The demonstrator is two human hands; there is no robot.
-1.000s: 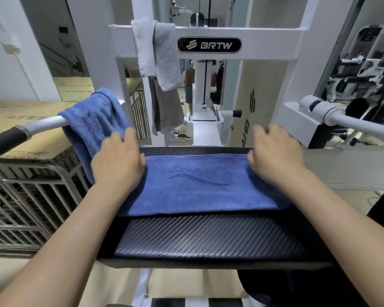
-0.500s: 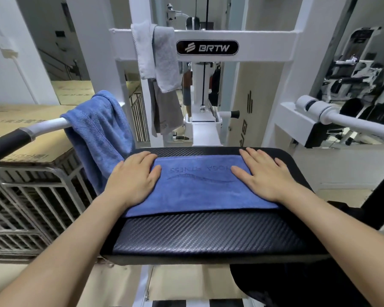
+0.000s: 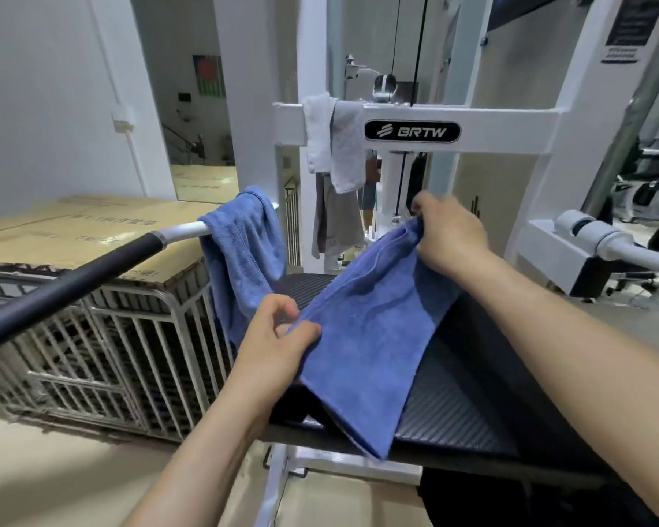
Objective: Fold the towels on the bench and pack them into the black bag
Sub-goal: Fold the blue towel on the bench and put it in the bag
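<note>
Blue towel (image 3: 366,336), folded into a long strip, hangs slantwise above the black bench pad (image 3: 468,397). The right hand (image 3: 449,237) pinches its far upper end with curled fingers. The left hand (image 3: 278,344) pinches its near left edge between thumb and fingers. Its lower end droops over the pad's front edge.

Just left of the pad, a second blue towel (image 3: 244,252) is draped over a white bar with a black grip (image 3: 73,279). Behind, pale towels (image 3: 343,146) hang over the white machine crossbar (image 3: 510,123), with a grey towel (image 3: 337,222) below them. A cardboard box (image 3: 73,230) sits on a wire cage (image 3: 111,355) at the left. A dark shape (image 3: 472,500) lies under the pad's near edge, but I cannot tell what it is.
</note>
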